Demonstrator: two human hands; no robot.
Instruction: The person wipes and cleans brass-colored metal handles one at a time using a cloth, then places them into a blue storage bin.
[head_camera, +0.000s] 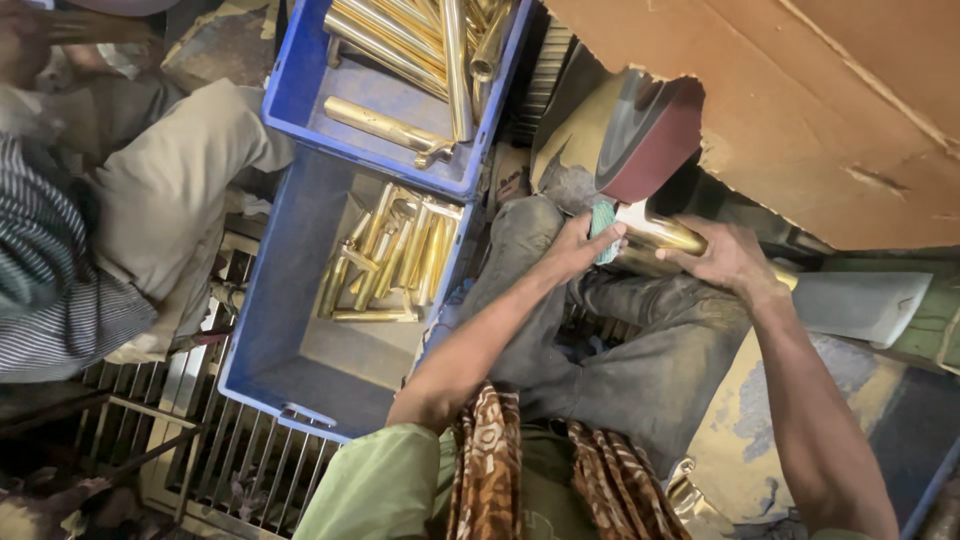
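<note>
While a seated co-worker (150, 200) waits far left, blue crates (300, 330) hold many brass tubes (385, 265); left hand (575, 245) and right hand (725, 258) grip one brass tube (660, 238) against the dark red wheel (645, 135), polishing under way.

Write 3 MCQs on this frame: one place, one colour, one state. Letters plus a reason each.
1. Where is the brass tube that both hands grip?
A. in the lower crate
B. just below the dark red wheel
C. on the floor grating

2. What colour are the two crates of brass pieces?
A. blue
B. green
C. grey

3. What state is the left hand in?
A. open and empty
B. resting in a crate
C. closed on the tube with a teal cloth pad

Key: 1 B, the tube sits under the wheel's rim; 2 A, both crate walls are blue; 3 C, the fingers wrap the tube's end over the pad, while the right hand grips the other end.
</note>
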